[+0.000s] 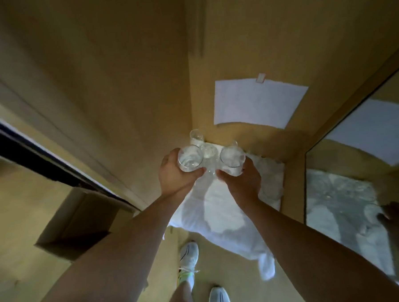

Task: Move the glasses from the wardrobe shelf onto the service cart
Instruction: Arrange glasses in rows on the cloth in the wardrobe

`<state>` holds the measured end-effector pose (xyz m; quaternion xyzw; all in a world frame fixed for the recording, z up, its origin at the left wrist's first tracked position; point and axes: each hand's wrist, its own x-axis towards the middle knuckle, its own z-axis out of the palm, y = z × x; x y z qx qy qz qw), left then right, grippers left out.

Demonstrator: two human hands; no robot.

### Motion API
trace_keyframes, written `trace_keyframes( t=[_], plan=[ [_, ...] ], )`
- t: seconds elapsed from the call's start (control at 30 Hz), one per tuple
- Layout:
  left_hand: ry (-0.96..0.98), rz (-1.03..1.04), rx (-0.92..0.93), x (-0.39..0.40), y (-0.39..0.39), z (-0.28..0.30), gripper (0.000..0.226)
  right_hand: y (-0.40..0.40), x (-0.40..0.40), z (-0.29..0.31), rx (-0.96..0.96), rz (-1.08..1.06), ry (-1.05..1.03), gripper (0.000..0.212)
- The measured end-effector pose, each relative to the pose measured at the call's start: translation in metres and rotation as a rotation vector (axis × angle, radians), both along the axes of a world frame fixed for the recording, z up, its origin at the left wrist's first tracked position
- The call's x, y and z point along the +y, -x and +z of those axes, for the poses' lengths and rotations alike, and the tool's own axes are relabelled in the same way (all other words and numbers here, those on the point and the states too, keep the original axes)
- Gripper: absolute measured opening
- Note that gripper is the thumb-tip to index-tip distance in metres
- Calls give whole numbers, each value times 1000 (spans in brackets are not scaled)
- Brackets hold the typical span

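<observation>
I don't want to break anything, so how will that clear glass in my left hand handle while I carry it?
The glass looks thin and clear, so it is probably fragile and light. The left hand grips its smooth wall, which may be slippery. The right hand holds a second glass close beside it; they could knock together.

No readable text, labels, brands or numbers anywhere in view. White paper sheet (pixel 258 102) taped to the wooden back panel: blank from here, no print discernible. Its reflection in the mirror at right shows nothing either. Glasses: clear, no markings to be made out. Shoes (pixel 204 277) at the bottom edge carry dark stripes, but no logo or wording can be read.
</observation>
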<state>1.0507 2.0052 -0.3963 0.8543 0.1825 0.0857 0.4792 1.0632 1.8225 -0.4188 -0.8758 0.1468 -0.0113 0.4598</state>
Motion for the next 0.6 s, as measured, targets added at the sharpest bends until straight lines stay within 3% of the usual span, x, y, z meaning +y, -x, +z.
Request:
trace_keyframes(
  t=[0.2,0.37,0.6],
  plan=[
    [10,65,-155,-14,22,93,71,10,-9,87,-170,4,-44,82],
    [-36,86,-228,-17,32,159,59,19,-14,147,-271,0,-101,72],
    [-10,42,-409,-20,39,241,62,27,-14,230,-427,-26,-141,70]
  ],
)
